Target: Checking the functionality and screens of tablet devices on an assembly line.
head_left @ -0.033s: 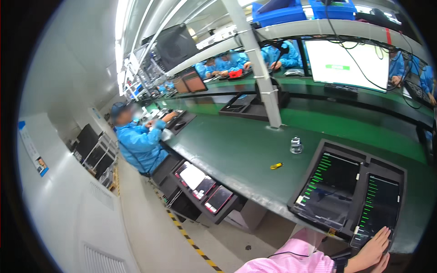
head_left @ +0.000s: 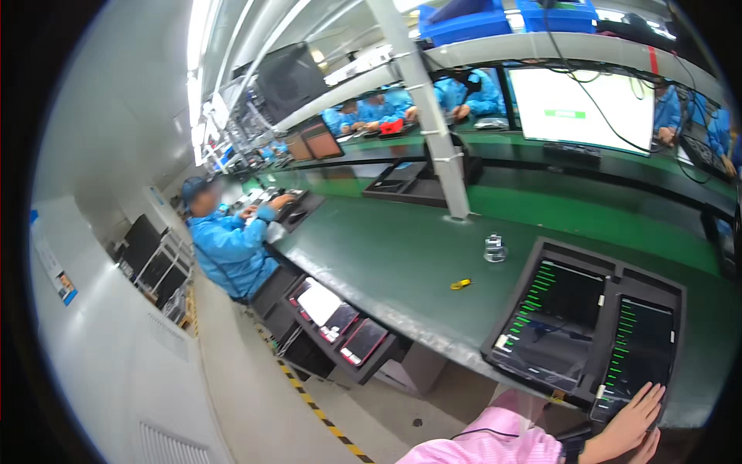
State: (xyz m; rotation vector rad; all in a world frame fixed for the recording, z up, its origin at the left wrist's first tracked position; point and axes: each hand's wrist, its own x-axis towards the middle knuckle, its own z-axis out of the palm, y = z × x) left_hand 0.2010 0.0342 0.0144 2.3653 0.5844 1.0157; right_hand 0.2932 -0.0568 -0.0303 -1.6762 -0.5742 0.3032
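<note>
My left hand [head_left: 627,424], in a pink striped sleeve with a black wristband, lies with fingers stretched over the near end of a dark tablet [head_left: 642,332]. The lit screen carries a column of green bars. Just below, at the picture's lower edge, shows a slim part of what looks like my right hand [head_left: 646,448], close to the tablet's near corner; most of it is hidden. To the left is a larger tablet [head_left: 553,321] with similar green bars. Both tablets rest in compartments of a dark grey tray [head_left: 653,283] on the green bench.
On the green bench [head_left: 386,255] lie a small yellow object [head_left: 461,284] and a clear roll-like item [head_left: 495,248]. A tray of phones [head_left: 332,319] sits left of the bench edge. A white post [head_left: 437,139] and lit monitor [head_left: 583,108] stand behind. A person in blue [head_left: 228,243] works at left.
The whole scene sits slightly further left in the picture. My left hand stays spread on the tablet's near end.
</note>
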